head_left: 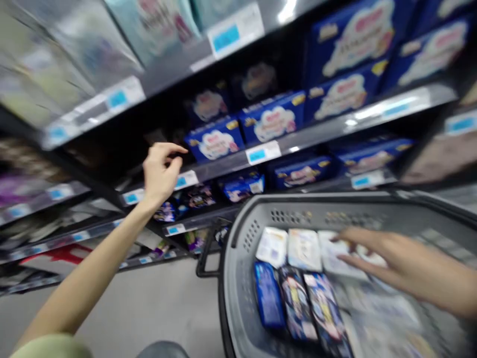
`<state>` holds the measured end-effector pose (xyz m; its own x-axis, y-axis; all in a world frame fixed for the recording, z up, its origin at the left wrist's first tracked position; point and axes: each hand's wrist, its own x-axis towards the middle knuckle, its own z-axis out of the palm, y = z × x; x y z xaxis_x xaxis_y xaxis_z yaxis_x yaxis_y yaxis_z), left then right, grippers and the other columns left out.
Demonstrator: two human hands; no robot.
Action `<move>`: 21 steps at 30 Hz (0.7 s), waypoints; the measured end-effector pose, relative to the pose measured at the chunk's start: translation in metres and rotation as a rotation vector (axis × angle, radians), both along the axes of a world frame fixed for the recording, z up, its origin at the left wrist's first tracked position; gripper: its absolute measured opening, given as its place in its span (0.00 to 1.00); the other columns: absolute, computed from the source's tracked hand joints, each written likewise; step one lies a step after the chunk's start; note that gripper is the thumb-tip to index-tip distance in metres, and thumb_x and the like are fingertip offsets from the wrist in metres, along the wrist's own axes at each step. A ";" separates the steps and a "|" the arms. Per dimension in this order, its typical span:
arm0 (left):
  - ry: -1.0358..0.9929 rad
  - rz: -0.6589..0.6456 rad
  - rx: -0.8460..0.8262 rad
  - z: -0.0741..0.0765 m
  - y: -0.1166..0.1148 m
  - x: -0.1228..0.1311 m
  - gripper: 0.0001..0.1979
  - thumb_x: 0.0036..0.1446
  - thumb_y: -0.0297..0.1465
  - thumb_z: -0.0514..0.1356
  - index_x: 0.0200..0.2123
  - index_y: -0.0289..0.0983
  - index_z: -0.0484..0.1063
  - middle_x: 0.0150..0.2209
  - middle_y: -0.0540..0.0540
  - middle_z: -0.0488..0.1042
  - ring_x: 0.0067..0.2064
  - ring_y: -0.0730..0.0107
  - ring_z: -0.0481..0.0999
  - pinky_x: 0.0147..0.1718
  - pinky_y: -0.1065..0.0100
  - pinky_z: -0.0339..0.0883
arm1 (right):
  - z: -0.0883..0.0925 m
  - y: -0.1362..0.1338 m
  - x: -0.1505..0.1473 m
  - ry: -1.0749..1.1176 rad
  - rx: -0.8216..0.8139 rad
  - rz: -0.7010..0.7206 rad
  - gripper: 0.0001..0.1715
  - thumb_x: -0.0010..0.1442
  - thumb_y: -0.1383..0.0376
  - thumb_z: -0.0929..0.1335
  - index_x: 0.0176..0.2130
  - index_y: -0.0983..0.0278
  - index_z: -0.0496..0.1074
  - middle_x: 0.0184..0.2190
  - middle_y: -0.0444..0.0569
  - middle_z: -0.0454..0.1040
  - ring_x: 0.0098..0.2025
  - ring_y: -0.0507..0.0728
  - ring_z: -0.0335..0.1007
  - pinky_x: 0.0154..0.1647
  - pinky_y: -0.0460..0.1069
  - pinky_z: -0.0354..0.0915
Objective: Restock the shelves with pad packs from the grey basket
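Note:
My left hand (162, 169) is raised in front of the shelf, fingers curled with thumb and fingertips apart and nothing between them. Just right of its fingertips is a blue package with a white cloud label (216, 144), on the middle shelf. My right hand (376, 253), blurred, reaches over the grey basket (242, 248) with its fingers spread, above white packs (330, 251). Inside the basket also lie a blue pack (269, 296) and dark patterned packs (297, 303).
More blue packages (274, 122) stand on the shelves, whose edges (320, 132) carry price tags. Large pale bags (152, 30) fill the upper shelf. Grey floor (164, 298) shows left of the basket, and other shelves with mixed goods run along the left.

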<state>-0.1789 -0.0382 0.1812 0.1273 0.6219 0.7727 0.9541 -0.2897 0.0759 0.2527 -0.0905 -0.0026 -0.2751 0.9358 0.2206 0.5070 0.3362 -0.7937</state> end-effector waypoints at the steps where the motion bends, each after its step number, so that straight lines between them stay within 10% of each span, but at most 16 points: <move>1: 0.026 -0.023 0.036 -0.012 -0.021 0.016 0.09 0.58 0.26 0.57 0.40 0.38 0.76 0.42 0.46 0.75 0.48 0.62 0.72 0.49 0.61 0.69 | 0.012 -0.001 0.002 -0.149 0.010 0.164 0.17 0.56 0.48 0.71 0.39 0.55 0.81 0.34 0.52 0.82 0.31 0.61 0.77 0.32 0.52 0.67; 4: 0.203 -0.306 0.037 -0.050 -0.064 0.065 0.07 0.58 0.26 0.61 0.41 0.38 0.74 0.40 0.45 0.75 0.46 0.60 0.72 0.50 0.57 0.67 | 0.033 0.000 0.005 -0.322 0.062 0.246 0.19 0.66 0.54 0.65 0.49 0.61 0.75 0.41 0.52 0.81 0.38 0.60 0.78 0.38 0.52 0.68; 9: 0.660 -0.867 -0.625 -0.118 -0.080 0.152 0.12 0.65 0.32 0.57 0.49 0.39 0.74 0.51 0.41 0.74 0.53 0.56 0.72 0.50 0.59 0.67 | 0.026 0.002 0.013 -0.408 0.092 0.182 0.17 0.66 0.58 0.65 0.48 0.64 0.75 0.45 0.51 0.81 0.39 0.57 0.78 0.40 0.51 0.67; 16: 0.790 -0.828 -0.916 -0.206 -0.038 0.174 0.16 0.65 0.29 0.55 0.54 0.36 0.72 0.47 0.39 0.76 0.49 0.58 0.76 0.46 0.62 0.68 | -0.023 0.001 0.000 -0.580 -0.027 0.342 0.15 0.65 0.60 0.67 0.49 0.65 0.74 0.43 0.52 0.80 0.40 0.59 0.77 0.40 0.52 0.67; 21: 0.632 -0.856 -0.975 -0.220 -0.025 0.166 0.17 0.68 0.32 0.50 0.55 0.36 0.70 0.50 0.40 0.75 0.50 0.60 0.74 0.48 0.62 0.67 | -0.067 -0.022 -0.032 -0.747 -0.081 0.537 0.24 0.65 0.61 0.68 0.59 0.66 0.67 0.56 0.60 0.72 0.49 0.64 0.75 0.45 0.55 0.69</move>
